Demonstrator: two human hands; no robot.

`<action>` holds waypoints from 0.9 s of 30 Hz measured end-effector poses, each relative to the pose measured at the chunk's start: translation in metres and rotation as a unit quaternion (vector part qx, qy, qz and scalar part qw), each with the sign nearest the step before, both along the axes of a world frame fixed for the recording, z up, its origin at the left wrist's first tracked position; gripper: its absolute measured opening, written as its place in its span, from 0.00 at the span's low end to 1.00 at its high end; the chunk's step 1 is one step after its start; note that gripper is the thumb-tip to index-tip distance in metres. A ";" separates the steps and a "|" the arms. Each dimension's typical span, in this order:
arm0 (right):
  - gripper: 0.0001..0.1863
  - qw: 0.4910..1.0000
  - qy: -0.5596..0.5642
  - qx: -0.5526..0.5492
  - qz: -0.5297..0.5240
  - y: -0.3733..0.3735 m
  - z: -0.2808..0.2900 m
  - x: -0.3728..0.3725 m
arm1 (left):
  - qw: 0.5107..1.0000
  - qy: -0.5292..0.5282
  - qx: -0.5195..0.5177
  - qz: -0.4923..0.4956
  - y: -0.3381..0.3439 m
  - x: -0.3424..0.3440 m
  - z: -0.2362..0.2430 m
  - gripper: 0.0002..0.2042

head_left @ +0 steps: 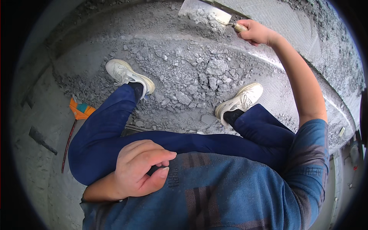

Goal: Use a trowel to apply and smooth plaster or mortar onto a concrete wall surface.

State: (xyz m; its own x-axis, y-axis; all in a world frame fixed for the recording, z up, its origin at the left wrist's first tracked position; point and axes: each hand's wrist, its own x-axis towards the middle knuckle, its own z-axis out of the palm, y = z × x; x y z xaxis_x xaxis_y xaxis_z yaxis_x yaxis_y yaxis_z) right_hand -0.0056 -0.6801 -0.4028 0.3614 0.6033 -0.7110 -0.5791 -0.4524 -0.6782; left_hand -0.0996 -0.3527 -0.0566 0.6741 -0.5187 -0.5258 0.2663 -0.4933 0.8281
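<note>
My right hand [258,32] is wrapped round the wooden handle of a trowel [214,12] at the far side. Grey crumbly mortar clings to the near edge of its flat rectangular metal blade. The blade lies against the strip of dusty grey material at the foot of a sloping grey surface. My left hand [140,168] rests in front of my body, above my lap. Its fingers are loosely curled in, thumb close to the forefinger, and nothing shows in them.
Broken grey rubble [188,76] is heaped between my two white shoes [243,101]. A rough grey slab [283,23] rises beyond the trowel. To the left, an orange and teal object [81,109] with a thin red stick lies on the concrete floor [38,168].
</note>
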 end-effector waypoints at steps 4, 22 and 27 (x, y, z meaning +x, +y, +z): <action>0.12 0.980 -0.142 -0.092 -0.105 -0.057 0.033 0.051 | 0.999 -0.029 0.005 -0.029 0.012 0.013 0.001 0.12; 0.09 0.759 -0.540 -0.332 0.146 0.045 0.005 -0.039 | 0.968 -0.118 -0.168 -0.145 0.035 0.053 0.016 0.12; 0.08 0.787 -0.486 -0.343 0.165 0.121 -0.021 -0.030 | 0.977 -0.110 -0.141 -0.117 0.043 0.044 0.015 0.12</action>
